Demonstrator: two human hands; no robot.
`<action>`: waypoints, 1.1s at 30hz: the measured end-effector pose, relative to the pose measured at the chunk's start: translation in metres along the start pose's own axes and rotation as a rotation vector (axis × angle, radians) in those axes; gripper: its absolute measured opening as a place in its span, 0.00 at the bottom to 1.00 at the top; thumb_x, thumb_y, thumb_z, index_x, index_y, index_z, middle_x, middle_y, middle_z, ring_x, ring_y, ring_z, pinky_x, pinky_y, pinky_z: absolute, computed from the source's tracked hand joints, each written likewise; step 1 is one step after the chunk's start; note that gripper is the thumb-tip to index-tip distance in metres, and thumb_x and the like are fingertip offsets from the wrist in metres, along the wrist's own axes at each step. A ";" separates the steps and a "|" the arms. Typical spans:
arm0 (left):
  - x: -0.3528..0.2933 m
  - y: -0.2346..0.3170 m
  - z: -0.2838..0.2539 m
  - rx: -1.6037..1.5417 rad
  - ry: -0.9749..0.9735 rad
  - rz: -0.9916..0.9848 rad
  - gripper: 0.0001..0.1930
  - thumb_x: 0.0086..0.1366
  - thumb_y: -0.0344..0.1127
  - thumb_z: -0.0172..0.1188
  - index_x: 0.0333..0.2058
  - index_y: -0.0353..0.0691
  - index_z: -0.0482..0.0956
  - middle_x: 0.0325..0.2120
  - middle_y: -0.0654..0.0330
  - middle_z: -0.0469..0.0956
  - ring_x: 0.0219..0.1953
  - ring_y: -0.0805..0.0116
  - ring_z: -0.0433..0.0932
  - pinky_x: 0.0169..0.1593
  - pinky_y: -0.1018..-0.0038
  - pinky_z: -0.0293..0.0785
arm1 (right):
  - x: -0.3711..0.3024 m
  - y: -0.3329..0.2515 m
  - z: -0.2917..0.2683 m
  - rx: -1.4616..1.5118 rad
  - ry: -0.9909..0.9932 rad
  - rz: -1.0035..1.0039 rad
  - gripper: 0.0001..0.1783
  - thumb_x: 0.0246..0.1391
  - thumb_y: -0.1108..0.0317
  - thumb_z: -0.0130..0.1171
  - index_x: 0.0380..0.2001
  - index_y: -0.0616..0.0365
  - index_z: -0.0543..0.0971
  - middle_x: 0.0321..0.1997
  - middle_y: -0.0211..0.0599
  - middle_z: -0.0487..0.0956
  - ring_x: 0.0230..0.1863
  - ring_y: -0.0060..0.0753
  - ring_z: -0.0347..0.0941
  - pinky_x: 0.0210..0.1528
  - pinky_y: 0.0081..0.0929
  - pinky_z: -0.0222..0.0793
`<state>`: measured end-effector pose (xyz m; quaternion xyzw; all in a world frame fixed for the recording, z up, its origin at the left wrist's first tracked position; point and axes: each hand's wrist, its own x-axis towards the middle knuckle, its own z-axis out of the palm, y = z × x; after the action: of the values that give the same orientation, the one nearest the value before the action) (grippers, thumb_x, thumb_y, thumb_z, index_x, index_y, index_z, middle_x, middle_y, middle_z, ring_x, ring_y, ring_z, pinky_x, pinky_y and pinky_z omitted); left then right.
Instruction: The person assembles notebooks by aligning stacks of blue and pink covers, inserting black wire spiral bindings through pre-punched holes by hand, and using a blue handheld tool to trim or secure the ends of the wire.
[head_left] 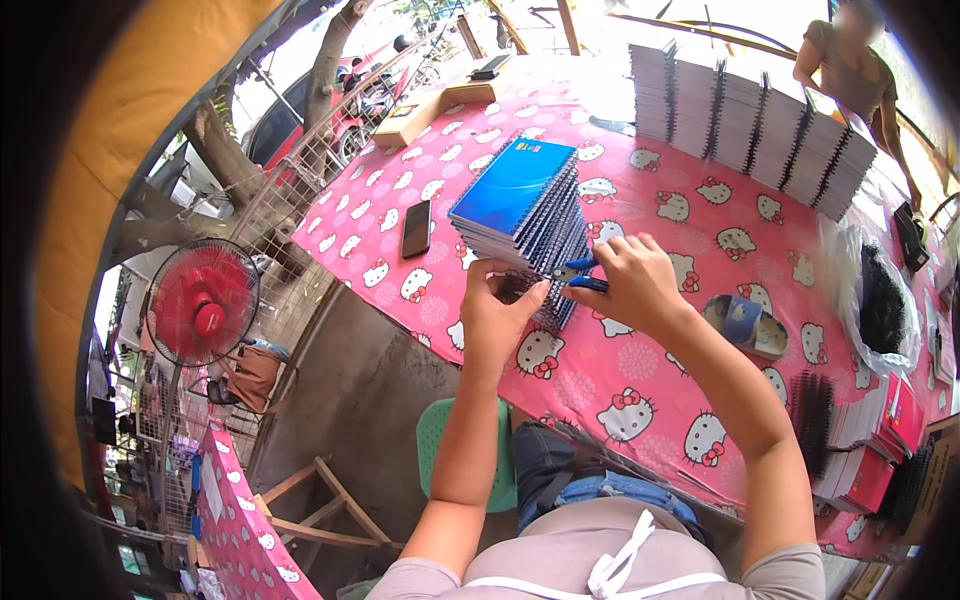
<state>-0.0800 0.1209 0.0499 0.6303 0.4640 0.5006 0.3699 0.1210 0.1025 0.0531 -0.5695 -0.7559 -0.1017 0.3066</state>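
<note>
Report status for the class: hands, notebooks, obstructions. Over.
Left hand holding dark wire coils. Right hand gripping blue-handled pliers. Notebook stack, blue cover topmost. Phone beside it, clear of both hands.

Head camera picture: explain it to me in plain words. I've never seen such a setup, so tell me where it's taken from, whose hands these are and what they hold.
There is no robot here. A person wears a wide fisheye camera on the head, looking down, so straight edges bend and the forearms enter from below.

The right hand holds blue-handled pliers against the coiled side of a stack of spiral-bound notebooks, blue cover on top. The left hand is curled at the stack's near corner, around dark wiry loops; how firmly, I cannot tell.

On the pink patterned tablecloth also lie a smartphone, a row of bound page blocks and a plastic bag with dark contents.
</note>
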 end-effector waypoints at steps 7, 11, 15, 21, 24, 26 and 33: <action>-0.002 0.009 -0.006 -0.014 0.000 -0.198 0.20 0.55 0.30 0.68 0.42 0.34 0.68 0.27 0.59 0.78 0.24 0.79 0.74 0.21 0.83 0.66 | -0.016 0.001 -0.006 0.043 -0.132 0.111 0.32 0.44 0.34 0.60 0.20 0.58 0.78 0.19 0.37 0.77 0.23 0.39 0.78 0.28 0.36 0.74; -0.004 0.008 -0.002 -0.029 -0.033 -0.115 0.19 0.56 0.32 0.68 0.42 0.34 0.69 0.27 0.59 0.79 0.23 0.78 0.74 0.20 0.83 0.66 | -0.005 0.009 0.012 -0.041 0.166 -0.088 0.33 0.45 0.32 0.58 0.18 0.57 0.78 0.17 0.35 0.77 0.21 0.39 0.77 0.27 0.35 0.73; 0.002 -0.021 -0.010 0.007 0.001 -0.114 0.23 0.54 0.33 0.70 0.43 0.34 0.69 0.26 0.60 0.78 0.22 0.79 0.74 0.19 0.84 0.65 | -0.003 -0.009 0.003 0.048 -0.327 0.160 0.34 0.45 0.31 0.58 0.18 0.57 0.78 0.17 0.34 0.77 0.21 0.39 0.77 0.26 0.35 0.72; -0.001 -0.004 -0.002 -0.036 -0.034 -0.225 0.19 0.55 0.32 0.69 0.42 0.35 0.70 0.25 0.61 0.78 0.22 0.79 0.74 0.19 0.83 0.65 | -0.019 0.013 0.018 -0.035 0.179 -0.105 0.32 0.44 0.34 0.61 0.20 0.58 0.78 0.23 0.38 0.78 0.25 0.40 0.78 0.28 0.37 0.72; -0.002 -0.012 -0.002 -0.001 -0.042 -0.120 0.19 0.56 0.33 0.68 0.42 0.35 0.70 0.25 0.61 0.78 0.23 0.79 0.75 0.19 0.83 0.66 | -0.011 -0.003 0.015 0.074 -0.197 0.114 0.31 0.44 0.36 0.61 0.22 0.59 0.78 0.24 0.38 0.78 0.25 0.40 0.78 0.29 0.37 0.73; 0.001 -0.028 -0.010 0.070 -0.011 -0.145 0.20 0.55 0.33 0.69 0.43 0.35 0.70 0.25 0.60 0.78 0.23 0.79 0.75 0.19 0.83 0.66 | -0.007 -0.011 0.006 0.085 -0.395 0.181 0.31 0.45 0.36 0.61 0.22 0.59 0.79 0.24 0.38 0.78 0.26 0.40 0.78 0.30 0.36 0.73; 0.001 -0.013 -0.003 -0.114 -0.031 -0.352 0.20 0.56 0.32 0.68 0.43 0.35 0.70 0.26 0.58 0.79 0.23 0.77 0.76 0.19 0.83 0.67 | -0.017 0.011 0.029 -0.037 0.212 -0.109 0.33 0.45 0.34 0.59 0.18 0.58 0.79 0.18 0.39 0.78 0.22 0.42 0.78 0.28 0.38 0.74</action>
<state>-0.0860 0.1255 0.0387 0.5251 0.5323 0.4440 0.4938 0.1236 0.1072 0.0178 -0.5192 -0.7472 -0.1919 0.3679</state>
